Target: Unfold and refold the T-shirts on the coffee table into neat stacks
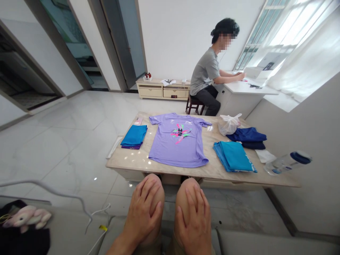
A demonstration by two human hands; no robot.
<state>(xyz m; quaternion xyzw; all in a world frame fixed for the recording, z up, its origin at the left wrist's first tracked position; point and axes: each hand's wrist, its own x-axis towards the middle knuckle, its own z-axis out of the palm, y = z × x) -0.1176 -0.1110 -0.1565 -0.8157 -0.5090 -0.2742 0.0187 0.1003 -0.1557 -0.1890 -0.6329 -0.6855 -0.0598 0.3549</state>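
My left hand (145,205) rests flat on my left knee, fingers spread over it. On the other knee lies my right hand (195,217), its fingers stretched out too; neither hand holds anything. Beyond my knees, a purple T-shirt (179,148) is spread out front side up on the low table (132,161), with a colourful print on its chest. Left of it sits a folded blue garment (135,134) on top of a dark purple one. To the right is a folded teal garment (235,156), with folded navy clothes (247,136) behind it.
A white plastic bag (230,124) and a clear water bottle (288,163) stand on the table's right part. Farther back a person (205,71) sits on a stool at a white desk (247,86). A plush toy (29,216) and white cables lie at my left.
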